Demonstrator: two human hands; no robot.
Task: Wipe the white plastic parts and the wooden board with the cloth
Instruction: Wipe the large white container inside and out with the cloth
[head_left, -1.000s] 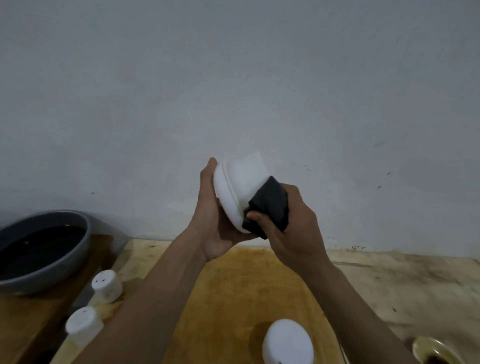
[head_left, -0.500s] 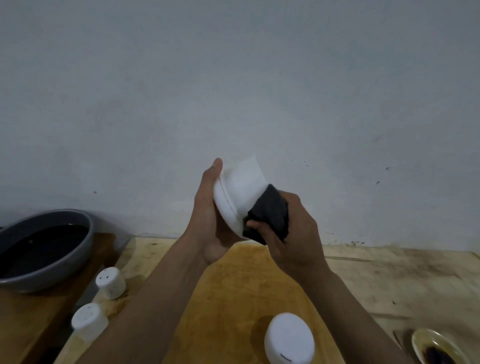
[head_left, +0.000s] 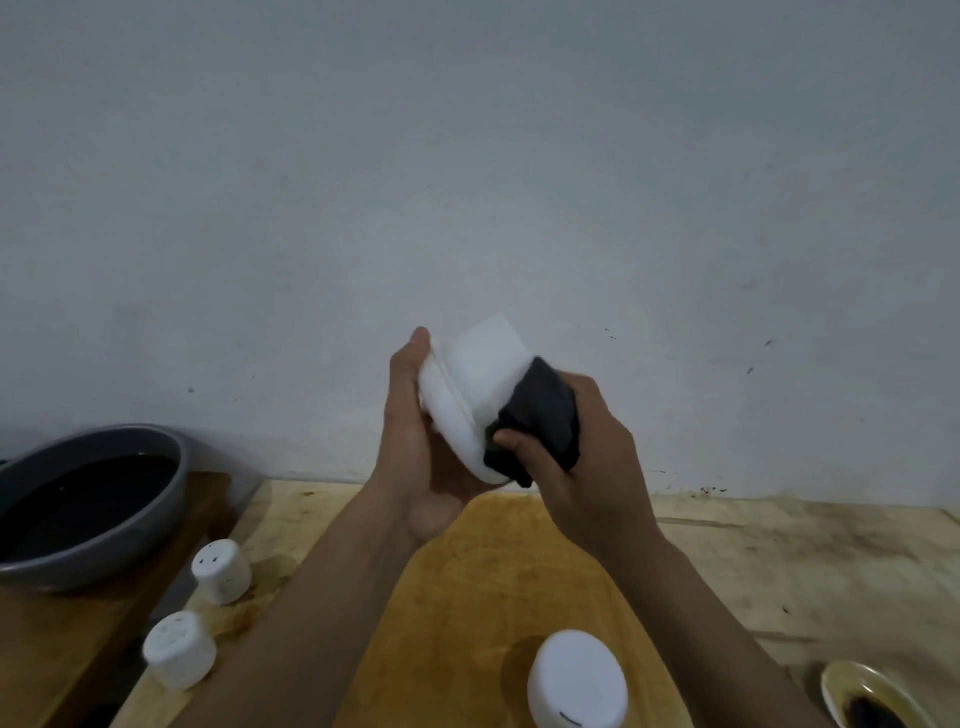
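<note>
White part (head_left: 478, 379) is held up at mid-frame, above the far end of the board (head_left: 493, 597), tilted with its rim toward the left hand (head_left: 421, 467). That hand cradles it from below and behind, thumb up along the rim and fingers wrapped round it. The right hand (head_left: 587, 467) pinches a bunched dark cloth (head_left: 545, 421) and presses it to the part's lower right side. Held so, I judge, the left hand braces the part against the rubbing (set down, it would likely slide).

The yellow board lies on a pale, stained wooden table (head_left: 805, 561). An oval part (head_left: 576, 680) stands on the board's near end. A far cap (head_left: 221, 571) and a near cap (head_left: 179, 649) stand just off its left edge, probably awaiting their wipe. A grey bowl (head_left: 156, 467) of dark liquid sits far left, and a dish (head_left: 841, 675) with dark residue sits at the lower right corner. Behind is a plain, lightly flecked wall (head_left: 467, 182).
</note>
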